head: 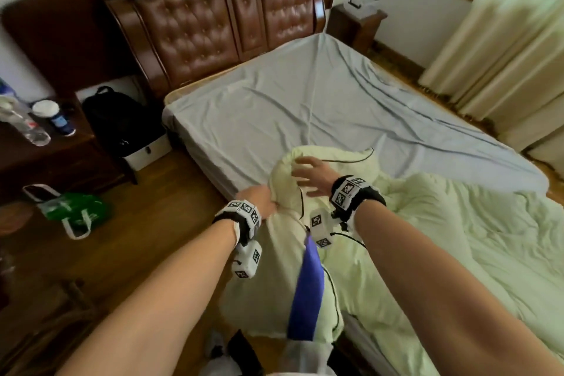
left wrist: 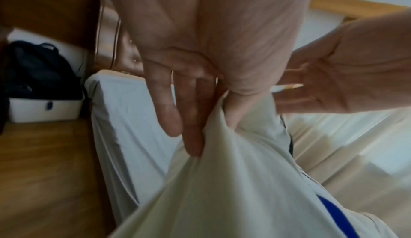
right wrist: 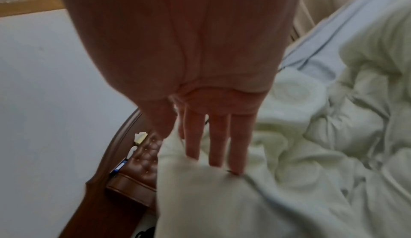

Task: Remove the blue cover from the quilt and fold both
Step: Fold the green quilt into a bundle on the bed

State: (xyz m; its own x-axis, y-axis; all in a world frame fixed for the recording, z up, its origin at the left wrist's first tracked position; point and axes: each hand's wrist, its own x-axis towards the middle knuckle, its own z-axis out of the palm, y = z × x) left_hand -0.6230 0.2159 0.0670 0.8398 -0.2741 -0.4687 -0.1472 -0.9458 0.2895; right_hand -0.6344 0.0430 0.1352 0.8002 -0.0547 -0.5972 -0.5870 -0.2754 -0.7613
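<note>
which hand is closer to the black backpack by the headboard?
Left. The left hand grips the quilt at the bed's backpack side; the right hand is farther across.

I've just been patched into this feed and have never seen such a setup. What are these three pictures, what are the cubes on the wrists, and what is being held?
No machine here: a person works with two bare hands, wearing wristbands with patterned marker cubes and small cameras. The big picture comes from a camera on the head, looking down at a bed with a grey-blue sheet. The other two come from the wrist cameras, each looking along its own hand.

On the bed lies a pale green quilt, bunched up, with a blue strip hanging at the near edge. The left hand pinches a fold of the pale fabric; the left wrist picture shows the grip close up. The right hand is open, straight fingers reaching onto the raised bundle, gripping nothing.
</note>
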